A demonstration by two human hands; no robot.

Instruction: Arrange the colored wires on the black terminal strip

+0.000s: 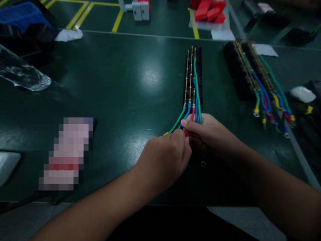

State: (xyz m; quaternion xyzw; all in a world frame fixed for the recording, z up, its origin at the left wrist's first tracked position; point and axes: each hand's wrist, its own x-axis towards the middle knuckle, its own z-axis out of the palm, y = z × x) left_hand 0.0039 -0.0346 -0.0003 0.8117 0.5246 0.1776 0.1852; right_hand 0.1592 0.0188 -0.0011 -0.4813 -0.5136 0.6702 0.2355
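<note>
A long black socket housing (187, 80) with brass strips lies on the green table, its wires running toward me. My left hand (167, 155) is closed around the end of the red wire (193, 113). Pinched between thumb and fingers, the same wire also passes through my right hand (204, 129), just beyond the left. A green wire (178, 119) and a blue wire (187, 113) run beside the red one toward my left hand. Further green and blue wires pass by my right hand, and ring terminals (203, 163) hang out below it. My fingers hide the red wire's tip.
Two more wired black housings (238, 73) lie to the right. A pixelated phone-like object (67, 150) is at left, near a clear plastic bag (25, 72). Red parts (210, 11) and a grey block (141, 11) sit at the back.
</note>
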